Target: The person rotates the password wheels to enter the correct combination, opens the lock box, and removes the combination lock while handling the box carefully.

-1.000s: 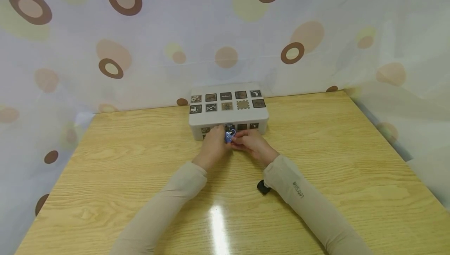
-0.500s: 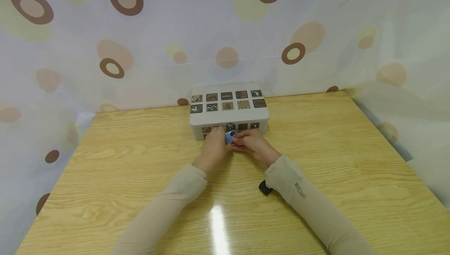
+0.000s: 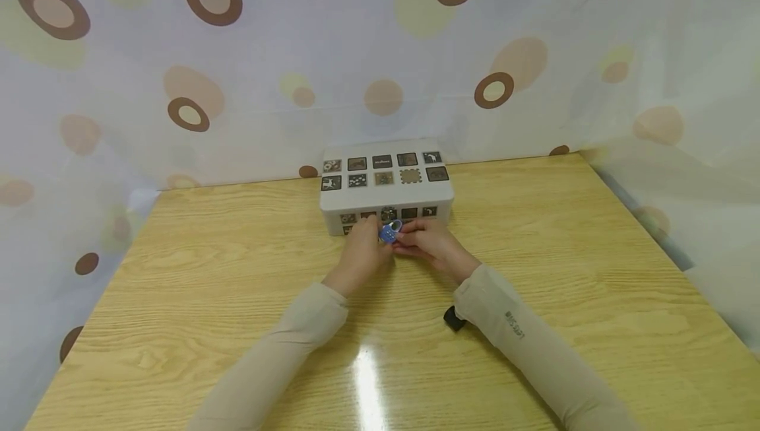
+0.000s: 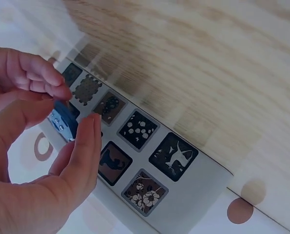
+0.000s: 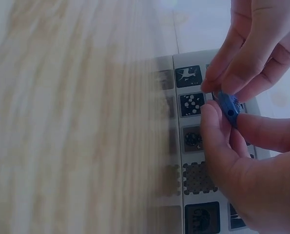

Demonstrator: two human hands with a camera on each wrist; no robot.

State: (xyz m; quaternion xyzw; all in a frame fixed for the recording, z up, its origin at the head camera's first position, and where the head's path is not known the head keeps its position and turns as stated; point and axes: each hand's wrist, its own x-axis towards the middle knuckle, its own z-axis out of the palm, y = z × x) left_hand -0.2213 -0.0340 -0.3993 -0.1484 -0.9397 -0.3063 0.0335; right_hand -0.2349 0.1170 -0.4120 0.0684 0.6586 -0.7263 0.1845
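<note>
A small blue combination padlock [image 3: 388,233] is held between both hands, just in front of the white box [image 3: 386,195]. My left hand [image 3: 361,249] pinches it from the left side. From the right, my right hand [image 3: 433,243] grips it between thumb and fingers. In the left wrist view the padlock [image 4: 63,122] shows a row of little dials on one face. The right wrist view shows the padlock's blue edge [image 5: 229,108] with a dark round hole. Fingers cover part of the lock. A metal clasp [image 3: 388,214] sits on the box front, right behind the lock.
Dark square pictures decorate the box's lid and sides. The box stands at the back of the wooden table [image 3: 225,299], near a spotted curtain [image 3: 261,55]. A small black piece [image 3: 454,319] shows beside the right cuff.
The padlock has turned slightly between the fingers, its loop now leaning to the upper right and its dial face showing more. The right forearm has shifted a little to the right.
</note>
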